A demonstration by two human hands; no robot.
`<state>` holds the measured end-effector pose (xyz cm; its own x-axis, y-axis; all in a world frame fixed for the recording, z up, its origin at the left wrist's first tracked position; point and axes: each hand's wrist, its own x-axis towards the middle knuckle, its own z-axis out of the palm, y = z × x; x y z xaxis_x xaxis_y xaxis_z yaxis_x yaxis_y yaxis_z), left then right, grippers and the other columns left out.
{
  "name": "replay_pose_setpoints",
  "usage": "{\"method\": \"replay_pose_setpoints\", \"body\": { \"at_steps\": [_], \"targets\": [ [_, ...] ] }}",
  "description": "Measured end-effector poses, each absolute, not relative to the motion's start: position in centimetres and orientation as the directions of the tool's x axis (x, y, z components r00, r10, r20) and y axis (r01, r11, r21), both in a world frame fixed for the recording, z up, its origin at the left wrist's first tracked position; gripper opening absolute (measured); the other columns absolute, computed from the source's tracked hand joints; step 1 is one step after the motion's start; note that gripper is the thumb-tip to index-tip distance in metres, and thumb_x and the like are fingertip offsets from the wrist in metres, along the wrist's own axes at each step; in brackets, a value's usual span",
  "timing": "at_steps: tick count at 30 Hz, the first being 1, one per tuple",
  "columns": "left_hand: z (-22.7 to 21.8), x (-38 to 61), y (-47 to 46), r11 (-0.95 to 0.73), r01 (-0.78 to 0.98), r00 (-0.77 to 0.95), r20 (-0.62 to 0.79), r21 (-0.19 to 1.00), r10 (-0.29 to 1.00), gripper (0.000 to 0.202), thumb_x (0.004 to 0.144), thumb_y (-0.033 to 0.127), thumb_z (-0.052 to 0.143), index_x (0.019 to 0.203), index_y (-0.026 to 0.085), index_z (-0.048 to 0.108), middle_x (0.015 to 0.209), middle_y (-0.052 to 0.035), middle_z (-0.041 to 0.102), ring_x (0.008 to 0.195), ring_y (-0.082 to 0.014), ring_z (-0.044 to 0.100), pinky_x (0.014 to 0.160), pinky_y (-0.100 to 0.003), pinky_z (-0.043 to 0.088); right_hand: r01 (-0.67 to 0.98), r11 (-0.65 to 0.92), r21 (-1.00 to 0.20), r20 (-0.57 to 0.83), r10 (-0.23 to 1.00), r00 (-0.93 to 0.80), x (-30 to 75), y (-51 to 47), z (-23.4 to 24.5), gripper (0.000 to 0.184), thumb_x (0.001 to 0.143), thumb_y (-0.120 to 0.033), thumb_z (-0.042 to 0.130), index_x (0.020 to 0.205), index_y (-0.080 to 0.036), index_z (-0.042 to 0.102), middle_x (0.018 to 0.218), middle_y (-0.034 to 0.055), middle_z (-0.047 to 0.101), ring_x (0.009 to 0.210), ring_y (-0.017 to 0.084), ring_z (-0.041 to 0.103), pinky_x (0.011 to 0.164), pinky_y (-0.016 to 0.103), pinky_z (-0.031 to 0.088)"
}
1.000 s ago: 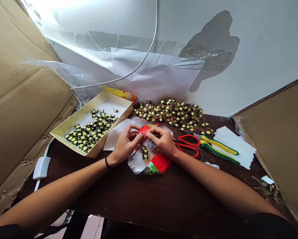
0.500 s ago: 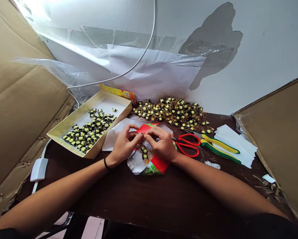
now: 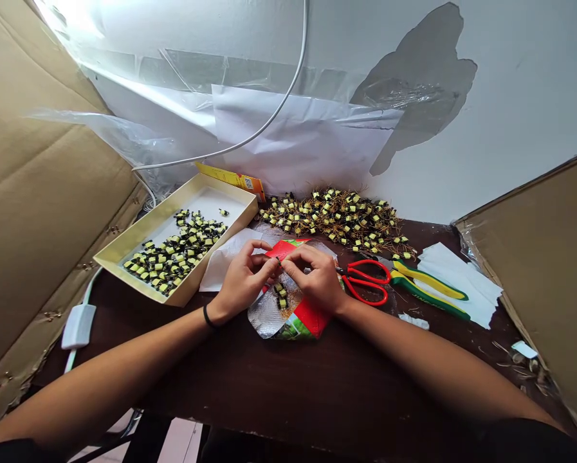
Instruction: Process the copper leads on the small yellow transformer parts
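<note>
My left hand (image 3: 244, 278) and my right hand (image 3: 318, 278) meet over a flattened foil packet (image 3: 264, 320), fingertips pinched together. A tiny dark part (image 3: 279, 262) sits between them, mostly covered by the fingers; it looks like one of the small yellow-and-black wire-wound coils. Below the fingers, several such coils (image 3: 281, 296) lie in a short row on the foil, with copper-coloured wire bits beside them. Just right of my right hand lie red-handled scissors (image 3: 365, 281), their blades partly hidden behind it.
A shallow cardboard box (image 3: 184, 290) at the left holds many coils. Coils with long wire ends form a heap (image 3: 336, 217) along the wall. Green-and-yellow pliers (image 3: 430, 288) rest partly on white paper (image 3: 481, 296). A white cord box (image 3: 78, 326) and cardboard panels flank the table.
The whole view has shifted slightly. Both hands keep the same pinch over the foil, with only slight finger movement.
</note>
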<state>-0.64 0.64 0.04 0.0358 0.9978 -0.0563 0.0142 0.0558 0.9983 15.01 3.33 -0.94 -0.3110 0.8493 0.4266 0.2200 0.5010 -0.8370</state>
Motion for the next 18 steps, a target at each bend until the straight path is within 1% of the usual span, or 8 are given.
{"method": "replay_pose_setpoints", "body": {
  "at_steps": [3, 7, 11, 13, 16, 18],
  "targets": [
    [-0.07, -0.68, 0.65, 0.044, 0.027, 0.033, -0.045, 0.999, 0.998, 0.042, 0.074, 0.043, 0.070, 0.098, 0.018, 0.045, 0.064, 0.0029, 0.065, 0.052, -0.0105, 0.059, 0.049, -0.020, 0.048, 0.213, 0.533, -0.819, 0.452, 0.828, -0.332, 15.00, 3.38, -1.07, 0.019, 0.084, -0.025, 0.060, 0.067, -0.019, 0.061, 0.066, 0.0004, 0.062, 0.062, 0.013, 0.052, 0.059, 0.026, 0.042],
    [-0.09, -0.67, 0.65, 0.034, 0.031, 0.033, -0.035, 0.999, 0.999, 0.041, 0.075, 0.042, 0.069, 0.098, 0.019, 0.045, 0.065, 0.0028, 0.064, 0.051, -0.0107, 0.059, 0.049, -0.020, 0.047, 0.205, 0.566, -0.799, 0.474, 0.802, -0.364, 15.01, 3.39, -1.19, 0.017, 0.086, -0.025, 0.058, 0.069, -0.020, 0.061, 0.071, 0.0016, 0.062, 0.066, 0.014, 0.054, 0.063, 0.028, 0.044],
    [-0.11, -0.51, 0.65, 0.033, 0.029, 0.030, -0.034, 0.999, 0.999, 0.041, 0.075, 0.042, 0.069, 0.098, 0.019, 0.045, 0.063, 0.0032, 0.063, 0.050, -0.0108, 0.059, 0.048, -0.020, 0.046, 0.226, 0.588, -0.777, 0.495, 0.792, -0.358, 14.89, 3.12, -1.06, 0.018, 0.086, -0.025, 0.057, 0.069, -0.021, 0.061, 0.073, 0.0023, 0.062, 0.071, 0.016, 0.056, 0.069, 0.031, 0.046],
    [-0.16, -0.44, 0.66, 0.033, 0.029, 0.023, -0.034, 0.999, 0.999, 0.041, 0.075, 0.042, 0.069, 0.098, 0.018, 0.045, 0.062, 0.0036, 0.063, 0.049, -0.0104, 0.058, 0.047, -0.020, 0.045, 0.238, 0.585, -0.776, 0.494, 0.797, -0.349, 14.79, 3.01, -0.98, 0.019, 0.086, -0.025, 0.057, 0.068, -0.021, 0.059, 0.071, 0.0023, 0.061, 0.070, 0.016, 0.056, 0.069, 0.031, 0.045],
    [-0.20, -0.48, 0.67, 0.032, 0.028, 0.022, -0.032, 0.999, 0.999, 0.041, 0.076, 0.042, 0.069, 0.098, 0.018, 0.045, 0.061, 0.0040, 0.062, 0.050, -0.0104, 0.057, 0.047, -0.020, 0.045, 0.197, 0.521, -0.830, 0.442, 0.831, -0.338, 14.72, 3.29, -1.01, 0.019, 0.084, -0.027, 0.059, 0.067, -0.021, 0.058, 0.068, 0.0013, 0.059, 0.067, 0.015, 0.053, 0.065, 0.029, 0.045],
    [-0.18, -0.59, 0.68, 0.027, 0.022, 0.045, -0.028, 0.999, 0.999, 0.041, 0.077, 0.044, 0.068, 0.099, 0.018, 0.045, 0.064, 0.0024, 0.064, 0.053, -0.0114, 0.060, 0.049, -0.021, 0.046, 0.082, 0.402, -0.912, 0.359, 0.878, -0.318, 14.78, 3.83, -1.14, 0.015, 0.083, -0.031, 0.061, 0.073, -0.020, 0.059, 0.072, 0.0007, 0.058, 0.065, 0.013, 0.053, 0.061, 0.028, 0.045]
  ]
}}
